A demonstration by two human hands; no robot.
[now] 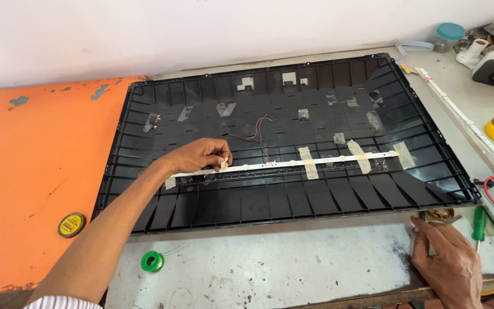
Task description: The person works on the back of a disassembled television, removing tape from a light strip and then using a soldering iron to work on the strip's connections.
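Left hand pinching tape piece on white LED strip; press flat, strip straight. Right hand open, resting on bench edge.

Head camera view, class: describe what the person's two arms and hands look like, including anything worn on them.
Both hands are bare: no gloves, rings or watch show. The left hand leads back along a bare forearm to a sleeve at the bottom edge, pale with thin reddish stripes, ending about the elbow. The right hand shows only to the wrist, so no sleeve can be seen there. Its fingers are bare too.
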